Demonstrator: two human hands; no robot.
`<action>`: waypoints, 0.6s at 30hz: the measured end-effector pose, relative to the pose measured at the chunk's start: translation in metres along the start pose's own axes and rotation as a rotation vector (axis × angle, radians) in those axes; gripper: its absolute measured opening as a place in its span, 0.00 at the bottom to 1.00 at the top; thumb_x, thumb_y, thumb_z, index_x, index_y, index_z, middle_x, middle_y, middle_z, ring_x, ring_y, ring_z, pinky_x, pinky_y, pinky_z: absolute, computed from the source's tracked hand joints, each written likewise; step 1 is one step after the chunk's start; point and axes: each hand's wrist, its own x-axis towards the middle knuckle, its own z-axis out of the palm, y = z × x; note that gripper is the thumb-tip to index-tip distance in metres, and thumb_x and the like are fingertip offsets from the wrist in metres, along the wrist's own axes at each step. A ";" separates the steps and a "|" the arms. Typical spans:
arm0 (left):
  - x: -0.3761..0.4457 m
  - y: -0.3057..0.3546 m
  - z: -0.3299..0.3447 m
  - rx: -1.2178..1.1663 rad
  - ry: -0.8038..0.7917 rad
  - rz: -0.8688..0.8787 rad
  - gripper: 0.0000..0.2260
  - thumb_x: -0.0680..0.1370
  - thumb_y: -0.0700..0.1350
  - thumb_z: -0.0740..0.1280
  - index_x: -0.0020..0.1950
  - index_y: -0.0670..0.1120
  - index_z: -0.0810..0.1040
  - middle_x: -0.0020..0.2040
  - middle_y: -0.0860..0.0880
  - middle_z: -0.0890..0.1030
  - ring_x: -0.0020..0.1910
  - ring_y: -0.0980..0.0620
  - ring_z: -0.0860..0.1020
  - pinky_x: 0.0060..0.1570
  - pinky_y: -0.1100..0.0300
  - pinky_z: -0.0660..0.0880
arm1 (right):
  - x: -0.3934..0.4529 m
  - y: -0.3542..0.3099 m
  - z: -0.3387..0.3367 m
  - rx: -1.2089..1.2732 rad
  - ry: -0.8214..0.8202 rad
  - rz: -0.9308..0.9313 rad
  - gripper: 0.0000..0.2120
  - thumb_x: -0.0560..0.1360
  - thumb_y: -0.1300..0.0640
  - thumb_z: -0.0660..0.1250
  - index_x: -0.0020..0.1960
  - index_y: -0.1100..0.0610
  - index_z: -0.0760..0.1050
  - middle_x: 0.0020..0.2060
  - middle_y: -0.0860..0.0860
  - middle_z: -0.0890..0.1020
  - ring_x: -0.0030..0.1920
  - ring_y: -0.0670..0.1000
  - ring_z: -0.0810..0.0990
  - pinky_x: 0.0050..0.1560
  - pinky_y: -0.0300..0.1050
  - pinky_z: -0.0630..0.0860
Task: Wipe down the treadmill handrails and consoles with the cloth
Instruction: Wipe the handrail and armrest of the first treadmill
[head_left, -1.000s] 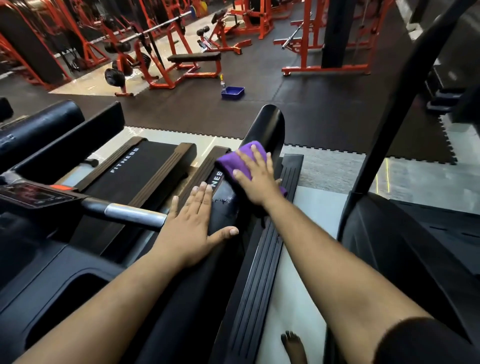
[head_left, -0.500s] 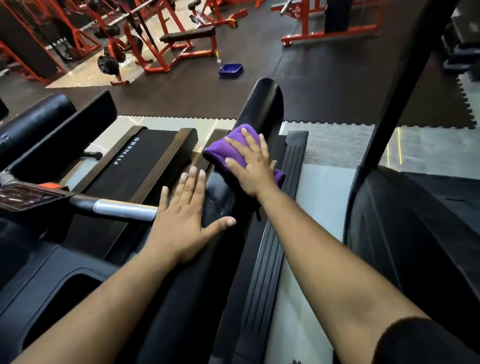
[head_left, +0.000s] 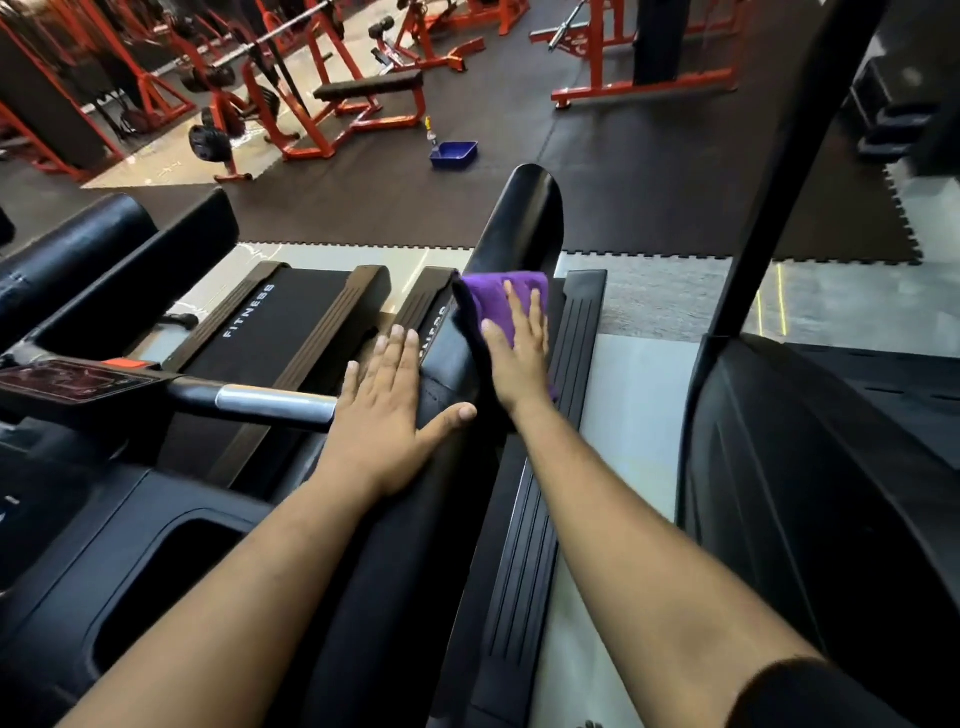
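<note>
The right hand (head_left: 519, 358) lies flat on a purple cloth (head_left: 496, 299). Its fingers are straight and spread, and they press the cloth down on the black handrail (head_left: 524, 223) of the treadmill. The cloth sits on top of the rail, partway along it, and folds over the left side a little. The round end of the rail sticks out past the cloth.

The left hand (head_left: 387, 415) lies flat on the same rail, nearer to the person. Its fingers are straight and held close, and the thumb points out to the right. It holds nothing. The two hands are near each other but do not touch.

To the left is the console (head_left: 67, 382) with a silver grip bar (head_left: 275, 404). Below it is the black belt (head_left: 270, 332). Far off on the dark floor sits a small blue tray (head_left: 453, 154) near orange weight benches (head_left: 363, 98).
</note>
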 end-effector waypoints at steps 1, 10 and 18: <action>-0.001 -0.001 -0.001 -0.014 0.000 0.004 0.58 0.62 0.85 0.32 0.84 0.50 0.39 0.84 0.53 0.39 0.81 0.58 0.37 0.79 0.51 0.36 | -0.029 0.001 0.005 0.049 0.010 -0.008 0.40 0.71 0.32 0.54 0.81 0.42 0.57 0.84 0.47 0.50 0.83 0.50 0.45 0.82 0.58 0.46; -0.003 0.001 -0.002 0.005 -0.023 0.012 0.59 0.61 0.84 0.31 0.84 0.50 0.39 0.84 0.53 0.38 0.82 0.56 0.37 0.79 0.52 0.35 | -0.025 0.012 0.007 0.258 0.086 0.286 0.39 0.75 0.37 0.56 0.83 0.51 0.55 0.83 0.52 0.54 0.83 0.51 0.51 0.82 0.50 0.48; -0.055 -0.015 -0.012 -0.004 -0.115 0.002 0.59 0.58 0.85 0.30 0.80 0.50 0.29 0.79 0.54 0.29 0.78 0.57 0.28 0.78 0.52 0.31 | -0.102 -0.017 0.016 -0.217 -0.089 -0.120 0.31 0.78 0.39 0.55 0.81 0.36 0.56 0.83 0.42 0.42 0.83 0.56 0.40 0.78 0.68 0.48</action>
